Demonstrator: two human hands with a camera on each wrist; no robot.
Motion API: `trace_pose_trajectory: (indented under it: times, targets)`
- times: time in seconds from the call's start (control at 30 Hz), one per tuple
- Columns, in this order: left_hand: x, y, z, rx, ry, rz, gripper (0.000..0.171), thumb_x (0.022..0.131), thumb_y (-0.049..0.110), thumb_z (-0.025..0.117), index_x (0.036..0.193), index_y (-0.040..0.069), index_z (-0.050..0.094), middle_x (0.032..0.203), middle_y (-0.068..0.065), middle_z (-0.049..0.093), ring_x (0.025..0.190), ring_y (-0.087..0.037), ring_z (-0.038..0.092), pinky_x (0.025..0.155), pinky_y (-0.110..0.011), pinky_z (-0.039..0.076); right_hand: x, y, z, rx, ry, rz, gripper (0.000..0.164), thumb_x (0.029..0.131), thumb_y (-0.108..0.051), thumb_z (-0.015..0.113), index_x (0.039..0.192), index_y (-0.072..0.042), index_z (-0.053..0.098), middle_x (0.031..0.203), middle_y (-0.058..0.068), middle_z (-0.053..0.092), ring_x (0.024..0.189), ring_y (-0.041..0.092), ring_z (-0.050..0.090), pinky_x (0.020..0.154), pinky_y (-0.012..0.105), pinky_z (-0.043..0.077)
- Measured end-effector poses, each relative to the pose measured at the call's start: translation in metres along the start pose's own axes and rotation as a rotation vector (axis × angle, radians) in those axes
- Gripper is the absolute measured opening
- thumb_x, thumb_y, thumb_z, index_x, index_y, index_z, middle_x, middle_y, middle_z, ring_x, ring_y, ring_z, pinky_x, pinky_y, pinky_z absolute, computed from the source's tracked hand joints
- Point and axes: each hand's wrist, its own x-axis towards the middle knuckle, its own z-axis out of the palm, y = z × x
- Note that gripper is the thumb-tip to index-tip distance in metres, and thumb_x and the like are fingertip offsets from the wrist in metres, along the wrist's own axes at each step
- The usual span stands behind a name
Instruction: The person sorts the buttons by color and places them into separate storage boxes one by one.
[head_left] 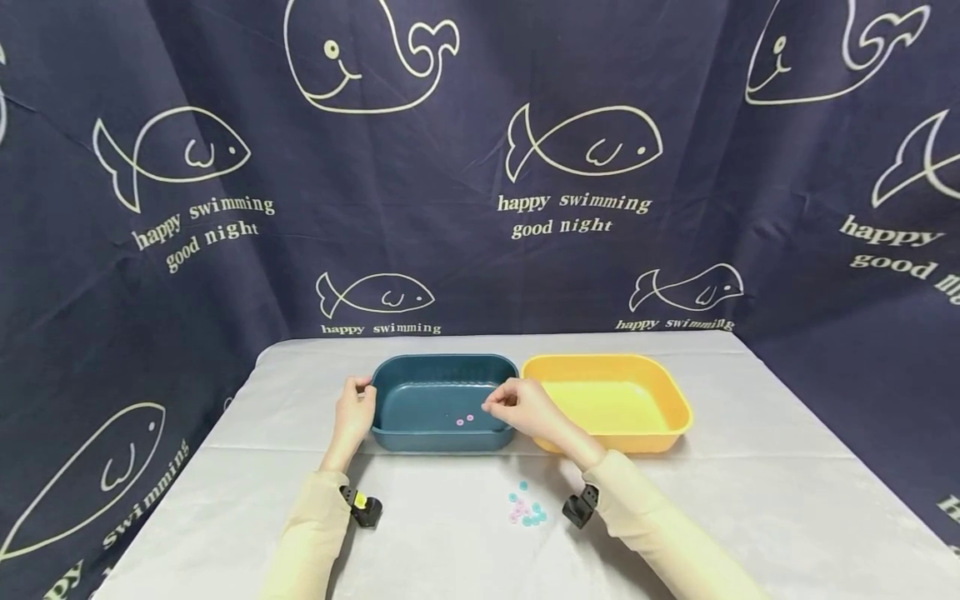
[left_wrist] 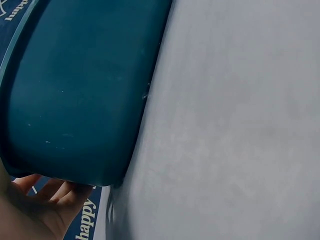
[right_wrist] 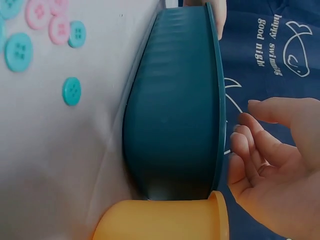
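My left hand grips the left end of a dark teal plastic basin; in the left wrist view its fingers lie against that end. Two small pink buttons lie on the basin floor. Over the basin's right end hovers my right hand. Its thumb and index finger are slightly apart in the right wrist view, with nothing seen between them, and the other fingers are loosely bent. In front of the basins lies a loose group of pink buttons and turquoise buttons.
A yellow basin stands right against the teal one, under my right forearm. A pale cloth covers the table. Behind it hangs a navy curtain printed with fish and whales. Small black cameras sit on both wrists.
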Motion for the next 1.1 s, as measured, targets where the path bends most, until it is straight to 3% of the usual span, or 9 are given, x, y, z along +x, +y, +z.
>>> trace_pose_trajectory:
  times: [0.53, 0.9, 1.1]
  targets:
    - [0.001, 0.0, -0.001, -0.002, 0.002, -0.004, 0.033, 0.096, 0.013, 0.036, 0.124, -0.004, 0.044, 0.126, -0.028, 0.049, 0.114, -0.042, 0.053, 0.093, -0.051, 0.045, -0.022, 0.002, -0.006, -0.05, 0.028, -0.071, 0.006, 0.082, -0.013, 0.07, 0.083, -0.008, 0.072, 0.074, -0.001, 0.062, 0.065, 0.005, 0.051, 0.06, 0.018, 0.045]
    - [0.001, 0.0, 0.0, 0.014, 0.002, 0.001, 0.033, 0.096, 0.012, 0.036, 0.124, -0.004, 0.044, 0.125, -0.028, 0.05, 0.114, -0.042, 0.054, 0.094, -0.05, 0.045, -0.034, 0.005, -0.009, -0.061, 0.003, -0.035, 0.005, 0.081, -0.015, 0.071, 0.084, -0.011, 0.073, 0.074, -0.003, 0.06, 0.064, 0.005, 0.049, 0.058, 0.018, 0.044]
    - [0.001, 0.001, -0.001, 0.016, -0.005, 0.005, 0.033, 0.097, 0.012, 0.035, 0.124, -0.004, 0.043, 0.126, -0.028, 0.049, 0.115, -0.042, 0.053, 0.094, -0.051, 0.045, -0.039, 0.008, -0.009, -0.041, -0.008, -0.068, 0.006, 0.082, -0.015, 0.071, 0.084, -0.01, 0.073, 0.075, -0.003, 0.06, 0.064, 0.004, 0.049, 0.058, 0.018, 0.045]
